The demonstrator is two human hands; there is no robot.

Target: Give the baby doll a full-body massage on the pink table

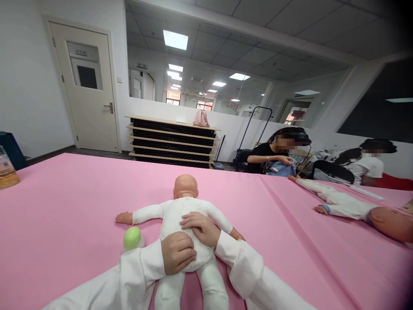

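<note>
Doll (pixel 173 218): on the pink tablecloth (pixel 80 202), directly in front of the person; its feet run out of view at the bottom, both hands cover much of its body — and its face cannot be seen.
Long axis: straight away from the person, bald head at the far end, legs toward the near side, arms spread out to either side.
Left hand (pixel 179 253): on the lower body, fingers bent, thumb hidden; whether it pinches the cloth suit I cannot tell.
Right hand (pixel 202 229): laid across the middle of the body, fingers stretched out, gripping nothing — palm hidden.
Green lid (pixel 132 237): just beyond the left sleeve (pixel 142 267); what lies under it is mostly hidden.
Bottle (pixel 7 172): cut off by the left edge.
Second doll (pixel 345 202): well apart, head reaching the right edge.
</note>
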